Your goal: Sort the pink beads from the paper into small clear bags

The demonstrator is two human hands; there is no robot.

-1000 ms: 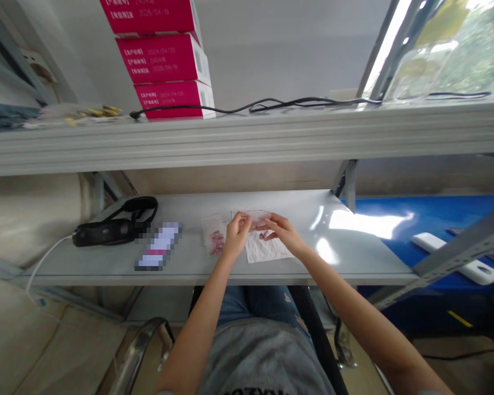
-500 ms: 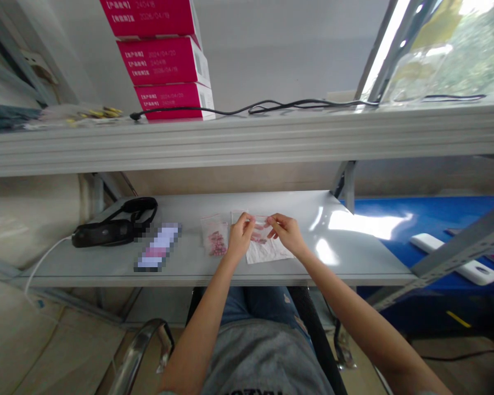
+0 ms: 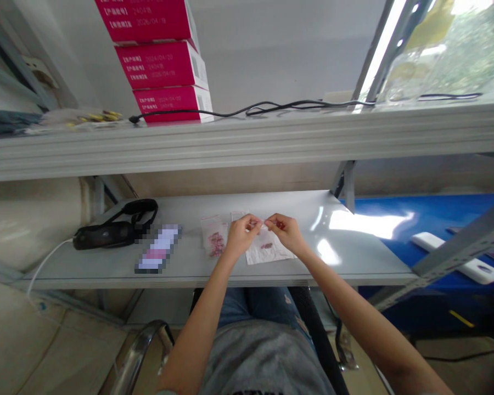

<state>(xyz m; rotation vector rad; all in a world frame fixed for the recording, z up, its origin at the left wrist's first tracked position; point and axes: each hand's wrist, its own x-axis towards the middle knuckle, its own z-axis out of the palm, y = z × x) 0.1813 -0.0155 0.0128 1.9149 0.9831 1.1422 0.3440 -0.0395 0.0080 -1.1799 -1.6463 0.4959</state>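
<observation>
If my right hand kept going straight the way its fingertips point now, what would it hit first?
Most likely the fingertips of your left hand, directly across from your right hand; whether they already touch is unclear from this angle.

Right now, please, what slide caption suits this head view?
Left hand and right hand, close together, beside bagged pink pieces.

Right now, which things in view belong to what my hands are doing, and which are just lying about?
Likely in use: left hand, right hand, white sheet, reddish pieces over it, clear bag.
Apparently lying about: black strapped device, phone, red boxes, black cable.
</observation>
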